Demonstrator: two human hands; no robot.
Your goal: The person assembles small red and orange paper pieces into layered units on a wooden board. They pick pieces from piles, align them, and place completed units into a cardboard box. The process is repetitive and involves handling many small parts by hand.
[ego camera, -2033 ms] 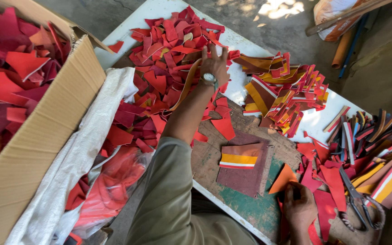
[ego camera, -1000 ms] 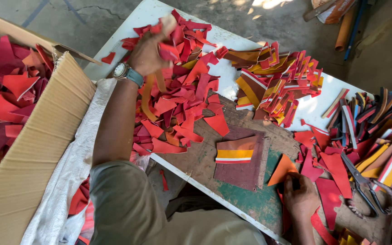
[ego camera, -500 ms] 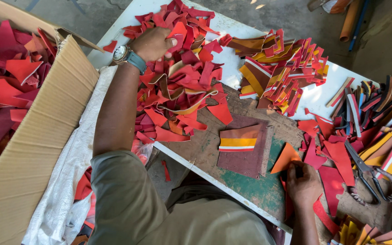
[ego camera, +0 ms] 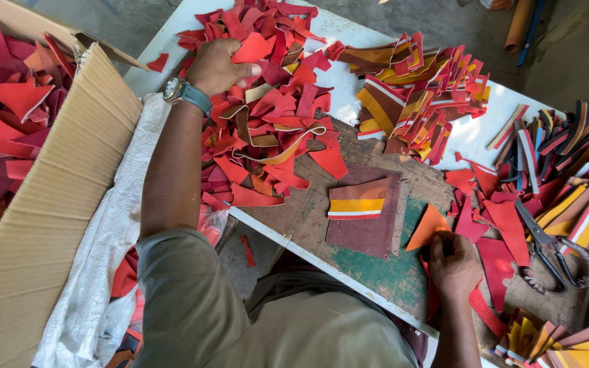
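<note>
Overhead view of a cutting bench, described from the largest item down.

A cardboard box (ego camera: 49, 204) fills the 9 o'clock side of the view and is heaped with red offcuts. A white sack (ego camera: 110, 252) is draped between it and the work table (ego camera: 383, 283), which runs from 12 o'clock down to 5 o'clock.

On the table's far end, at 11 to 12 o'clock, lies the heap of red scraps (ego camera: 274, 129). A stack of striped offcuts (ego camera: 417, 95) sits at 1 o'clock, just beside the heap. More striped strips and red pieces crowd the 3 o'clock edge.

Near the centre lies a maroon panel (ego camera: 369, 235) with a striped patch (ego camera: 356, 203) on top of it. Scissors (ego camera: 543, 242) rest at 3 o'clock, untouched.

The left hand (ego camera: 219, 68), which wears a wristwatch (ego camera: 175, 90), reaches to 11 o'clock. It is closed over the top of the heap, with the thumb pressing one red scrap (ego camera: 252, 49) against the curled fingers.

The right hand (ego camera: 455, 262) rests at 4 o'clock with its fingers curled at the corner of an orange triangle (ego camera: 427, 228), touching it. Whether it pinches that piece or a small dark object cannot be told.

Judged from the grip, the step in hand is picking a single piece out of the heap. Lifting it free calls for a firm thumb pinch and a straight upward draw, since neighbouring scraps overlap it and curl around one another. The bare patch of bench by the maroon panel appears to be the nearest open working surface.
</note>
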